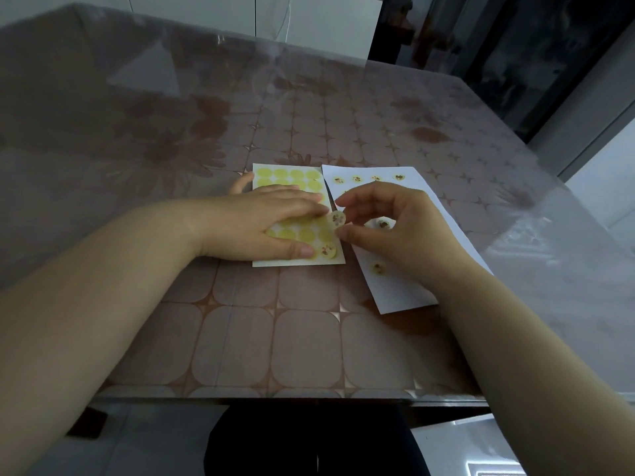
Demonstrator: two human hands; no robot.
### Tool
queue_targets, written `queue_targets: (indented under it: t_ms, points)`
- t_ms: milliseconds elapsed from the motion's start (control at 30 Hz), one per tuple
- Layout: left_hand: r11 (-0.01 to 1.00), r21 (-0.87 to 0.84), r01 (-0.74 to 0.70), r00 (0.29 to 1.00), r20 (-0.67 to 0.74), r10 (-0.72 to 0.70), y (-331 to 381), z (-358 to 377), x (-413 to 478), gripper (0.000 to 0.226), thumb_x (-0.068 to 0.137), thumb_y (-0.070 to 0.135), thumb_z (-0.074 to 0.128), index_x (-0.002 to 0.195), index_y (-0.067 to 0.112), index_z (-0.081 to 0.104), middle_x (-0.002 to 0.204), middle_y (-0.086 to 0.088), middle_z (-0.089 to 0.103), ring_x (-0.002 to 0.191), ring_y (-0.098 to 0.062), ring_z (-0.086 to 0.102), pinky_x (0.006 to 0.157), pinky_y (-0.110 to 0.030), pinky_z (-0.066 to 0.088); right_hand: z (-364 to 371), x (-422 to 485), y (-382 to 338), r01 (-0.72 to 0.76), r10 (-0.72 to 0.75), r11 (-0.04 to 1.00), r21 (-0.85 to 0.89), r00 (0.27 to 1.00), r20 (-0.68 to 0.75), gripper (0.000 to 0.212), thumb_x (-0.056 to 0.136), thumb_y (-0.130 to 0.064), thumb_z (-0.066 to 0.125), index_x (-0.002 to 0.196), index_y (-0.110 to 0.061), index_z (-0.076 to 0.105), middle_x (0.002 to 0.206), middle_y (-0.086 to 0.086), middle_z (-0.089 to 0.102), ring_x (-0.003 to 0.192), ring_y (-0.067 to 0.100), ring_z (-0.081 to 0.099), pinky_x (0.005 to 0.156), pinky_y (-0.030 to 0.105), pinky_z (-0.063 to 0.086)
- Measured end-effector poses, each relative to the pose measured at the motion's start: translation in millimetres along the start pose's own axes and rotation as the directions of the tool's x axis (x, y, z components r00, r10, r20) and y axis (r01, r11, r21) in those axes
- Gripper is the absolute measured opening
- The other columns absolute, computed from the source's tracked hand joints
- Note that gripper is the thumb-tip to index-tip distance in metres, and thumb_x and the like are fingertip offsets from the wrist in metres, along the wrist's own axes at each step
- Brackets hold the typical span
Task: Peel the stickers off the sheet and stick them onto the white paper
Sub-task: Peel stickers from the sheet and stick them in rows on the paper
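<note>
The left hand (pixel 271 218) lies flat on the sticker sheet (pixel 295 175), fingers straight and close together, pressing it against the table (pixel 309 338). The right hand (pixel 395 228) pinches one round sticker (pixel 337 219) between thumb and forefinger at the right edge of the sheet. The white paper (pixel 402 297) lies just to the right of the sheet and carries several stickers already stuck on.

Rows of pale yellow rounds across the off-white sticker sheet (pixel 292 175), cream with small dark brown motifs on the stickers (pixel 378 267), plain white for the white paper (pixel 395 290), and dusty mauve-brown on the desk (pixel 240 338), patterned with a grid of rounded squares, four-pointed stars and faded flowers.
</note>
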State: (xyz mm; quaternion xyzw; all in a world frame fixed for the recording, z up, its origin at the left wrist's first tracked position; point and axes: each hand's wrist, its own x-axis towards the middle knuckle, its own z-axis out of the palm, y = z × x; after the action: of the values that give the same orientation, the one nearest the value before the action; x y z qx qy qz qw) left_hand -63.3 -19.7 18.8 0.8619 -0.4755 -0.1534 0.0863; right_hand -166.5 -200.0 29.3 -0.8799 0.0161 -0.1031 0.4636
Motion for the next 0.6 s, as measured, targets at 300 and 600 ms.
queue_targets:
  t_ms: [300, 600]
  points:
    - [0.999, -0.032, -0.011, 1.000, -0.010, 0.011, -3.9, 1.3, -0.2, 0.082, 0.059, 0.080, 0.022, 0.135, 0.050, 0.019, 0.148, 0.029, 0.012, 0.132, 0.013, -0.003, 0.111, -0.037, -0.017, -80.8, -10.2, 0.0, -0.241, 0.238, 0.930, -0.277, 0.970, -0.043, 0.005, 0.073, -0.031, 0.074, 0.070, -0.033, 0.070, 0.071, -0.021, 0.071, 0.067, -0.010, 0.062, 0.063, 0.012, 0.043]
    - [0.996, -0.038, -0.076, 0.992, -0.106, 0.072, -4.2, 0.4, 1.0, 0.088, 0.054, 0.088, 0.019, 0.133, 0.050, 0.026, 0.133, 0.036, 0.009, 0.126, 0.014, 0.004, 0.105, -0.019, -0.002, -90.5, -37.4, 32.0, -0.465, 0.458, 0.866, -0.183, 0.885, -0.082, 0.006, 0.073, -0.025, 0.074, 0.069, -0.022, 0.074, 0.076, -0.005, 0.064, 0.070, 0.017, 0.050, 0.064, 0.026, 0.039]
